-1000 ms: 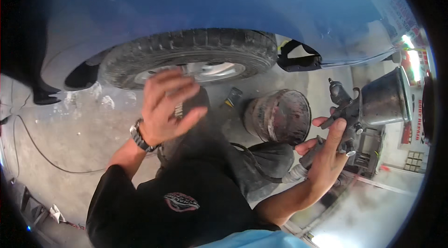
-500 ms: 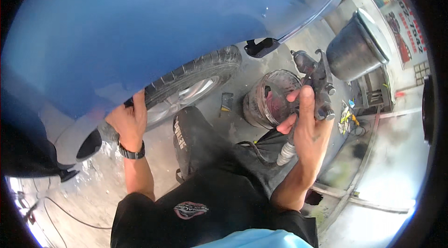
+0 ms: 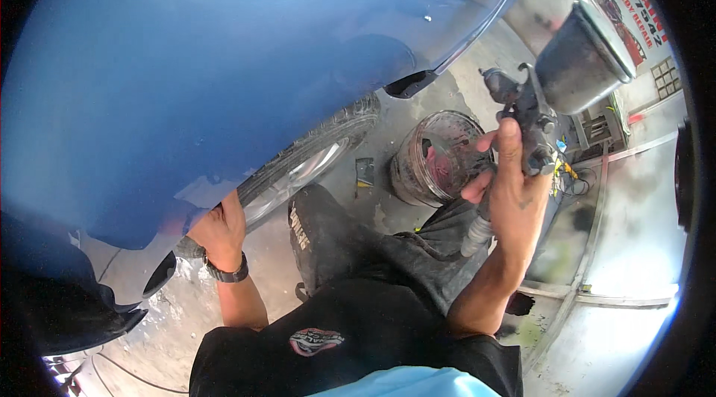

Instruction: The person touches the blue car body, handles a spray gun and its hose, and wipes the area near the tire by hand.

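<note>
My right hand (image 3: pixel 516 203) is closed around the handle of a dark, paint-stained spray gun (image 3: pixel 535 124), thumb along its back. The gun's grey cup (image 3: pixel 578 61) sticks out to the upper right, and a hose fitting (image 3: pixel 475 236) hangs below the handle. My left hand (image 3: pixel 222 236), with a dark watch (image 3: pixel 227 271) on its wrist, is at the lower edge of a glossy blue car body panel (image 3: pixel 261 76), beside the tire (image 3: pixel 328 128). Most of its fingers are hidden behind the panel edge, so their grip does not show.
A dirty clear bucket (image 3: pixel 440 158) with reddish residue stands on the floor (image 3: pixel 403 117) right of the wheel. A small dark and yellow item (image 3: pixel 365 173) lies between them. Paint-smudged wall panels (image 3: pixel 634 210) are to the right. A cable (image 3: pixel 134 374) crosses the floor at lower left.
The spray gun and my right hand sit slightly further right in view. My left hand appears lower and further right, still at the panel edge, and the panel now covers more of the tire.
</note>
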`<state>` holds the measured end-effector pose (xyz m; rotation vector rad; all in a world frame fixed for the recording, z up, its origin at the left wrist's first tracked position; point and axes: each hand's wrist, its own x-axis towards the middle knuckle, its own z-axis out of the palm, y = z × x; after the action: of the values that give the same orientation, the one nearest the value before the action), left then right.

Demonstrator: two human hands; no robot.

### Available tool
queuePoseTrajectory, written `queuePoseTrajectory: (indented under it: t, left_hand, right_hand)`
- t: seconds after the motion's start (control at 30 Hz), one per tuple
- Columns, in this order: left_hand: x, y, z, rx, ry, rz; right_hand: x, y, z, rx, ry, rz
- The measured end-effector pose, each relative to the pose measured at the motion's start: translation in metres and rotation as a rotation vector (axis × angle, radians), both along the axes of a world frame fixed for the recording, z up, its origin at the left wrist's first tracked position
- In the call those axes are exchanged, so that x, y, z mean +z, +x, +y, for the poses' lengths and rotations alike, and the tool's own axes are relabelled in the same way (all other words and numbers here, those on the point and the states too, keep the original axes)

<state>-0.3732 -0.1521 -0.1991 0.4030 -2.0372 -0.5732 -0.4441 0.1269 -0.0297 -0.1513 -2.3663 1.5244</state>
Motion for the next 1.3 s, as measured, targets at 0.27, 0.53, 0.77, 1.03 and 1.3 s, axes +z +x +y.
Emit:
queuePoseTrajectory:
  t: [0.27,0.53,0.77,1.03,1.3]
  left_hand:
    - [0.002,0.000,0.000,-0.012,-0.001,-0.028]
    - [-0.003,0.001,0.000,-0.010,-0.025,-0.027]
    - [-0.005,0.004,-0.002,-0.023,-0.025,-0.031]
    - [-0.007,0.001,-0.002,-0.048,0.040,0.007]
    - [-0.007,0.003,-0.002,-0.004,0.005,-0.030]
  right_hand:
    - [-0.002,-0.007,0.000,0.028,0.011,-0.011]
    - [-0.004,-0.003,-0.005,0.023,-0.028,-0.068]
    - [-0.001,-0.008,-0.006,0.027,-0.021,-0.083]
    - [0.011,-0.015,-0.001,-0.040,-0.014,0.029]
    - [0.009,-0.018,-0.002,-0.008,-0.005,-0.004]
